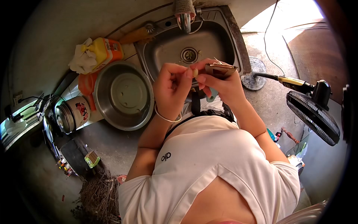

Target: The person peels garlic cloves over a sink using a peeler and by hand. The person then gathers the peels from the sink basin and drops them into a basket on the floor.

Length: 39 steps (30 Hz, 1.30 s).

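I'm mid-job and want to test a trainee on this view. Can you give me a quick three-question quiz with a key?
1. What do the fingers of the person's left hand pinch?
A) a red sponge
B) a small pale piece
C) a glass cup

2. True or false: the round metal basin is to the right of the sink.

3. Fill in: the black fan is on the person's ____ side.

Key:
1. B
2. False; it is to the left of the sink.
3. right
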{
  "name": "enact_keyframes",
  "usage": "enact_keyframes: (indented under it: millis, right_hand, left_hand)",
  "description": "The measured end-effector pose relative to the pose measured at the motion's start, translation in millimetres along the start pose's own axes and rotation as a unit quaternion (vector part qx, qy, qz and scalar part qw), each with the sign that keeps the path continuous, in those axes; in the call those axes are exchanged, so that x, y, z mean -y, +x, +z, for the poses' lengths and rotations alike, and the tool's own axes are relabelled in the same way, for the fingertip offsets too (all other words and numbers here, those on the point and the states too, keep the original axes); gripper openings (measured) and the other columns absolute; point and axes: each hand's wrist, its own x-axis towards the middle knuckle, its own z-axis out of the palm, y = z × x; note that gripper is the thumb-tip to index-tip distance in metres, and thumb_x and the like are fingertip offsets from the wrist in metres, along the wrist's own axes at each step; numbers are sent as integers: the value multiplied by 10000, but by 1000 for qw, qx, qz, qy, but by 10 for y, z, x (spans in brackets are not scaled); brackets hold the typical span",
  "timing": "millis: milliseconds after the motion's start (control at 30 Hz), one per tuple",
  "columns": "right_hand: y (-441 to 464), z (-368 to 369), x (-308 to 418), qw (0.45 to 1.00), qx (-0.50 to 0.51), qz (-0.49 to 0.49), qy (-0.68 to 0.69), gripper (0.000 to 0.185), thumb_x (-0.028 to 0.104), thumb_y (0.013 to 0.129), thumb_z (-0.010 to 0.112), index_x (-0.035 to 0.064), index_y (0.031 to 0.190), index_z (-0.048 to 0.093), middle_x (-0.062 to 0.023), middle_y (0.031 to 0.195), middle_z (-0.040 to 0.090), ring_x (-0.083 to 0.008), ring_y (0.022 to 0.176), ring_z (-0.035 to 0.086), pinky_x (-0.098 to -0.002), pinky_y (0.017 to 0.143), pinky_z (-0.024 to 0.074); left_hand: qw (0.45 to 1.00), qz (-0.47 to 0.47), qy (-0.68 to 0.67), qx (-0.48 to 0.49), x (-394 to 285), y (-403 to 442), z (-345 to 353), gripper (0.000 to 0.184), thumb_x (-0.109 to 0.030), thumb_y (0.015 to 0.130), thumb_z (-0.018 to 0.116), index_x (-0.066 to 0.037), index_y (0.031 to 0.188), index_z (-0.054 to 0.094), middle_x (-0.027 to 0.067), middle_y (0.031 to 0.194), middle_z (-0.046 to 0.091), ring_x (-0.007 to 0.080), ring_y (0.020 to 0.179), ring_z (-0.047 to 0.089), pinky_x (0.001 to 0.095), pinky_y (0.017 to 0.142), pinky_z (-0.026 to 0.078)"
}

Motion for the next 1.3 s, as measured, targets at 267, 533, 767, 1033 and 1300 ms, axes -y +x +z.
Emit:
enact_keyframes:
  millis: [267, 533, 767, 1033, 1300]
  right_hand:
    - [-26, -42, 3, 1000, 16, 4, 0, 190, -9, 807, 603, -46, 993, 616, -73, 809, 626, -99, 627, 564, -209, 434, 423]
    - [-51, -58, -24, 1000, 2, -2, 20, 152, 35, 825, 618, -25, 964, 636, -49, 715, 620, -79, 547, 542, -203, 467, 427]
    - [-42, -91, -32, 999, 15, 8, 41, 175, 48, 826, 620, -25, 985, 634, -40, 688, 598, -77, 546, 534, -203, 447, 403]
    - [-75, -94, 21, 999, 18, 14, 37, 192, 31, 828, 605, -28, 1008, 631, -39, 740, 621, -77, 579, 550, -200, 456, 413]
    - [-104, -104, -7, 999, 19, 13, 41, 164, 39, 826, 620, -24, 976, 634, -49, 772, 635, -76, 620, 574, -193, 458, 422]
  left_hand:
    - [999, 18, 41, -9, -15, -19, 18, 102, -27, 864, 600, -22, 884, 500, -27, 727, 566, -13, 597, 421, 142, 502, 329]
    - [999, 9, 46, 8, -42, -68, 56, 112, -30, 854, 616, -26, 885, 509, -37, 695, 540, -15, 574, 413, 142, 492, 322]
    - [999, 11, 38, 2, -12, -56, 66, 93, -34, 862, 606, -28, 886, 517, -38, 713, 555, -18, 590, 418, 139, 505, 324]
    - [999, 3, 34, -4, -15, -70, 61, 93, -35, 861, 608, -26, 887, 519, -34, 723, 564, -21, 600, 424, 136, 508, 328]
    - [1000, -5, 25, 2, -63, -111, 97, 91, -31, 858, 609, -19, 881, 522, -32, 701, 553, -19, 596, 431, 139, 507, 339]
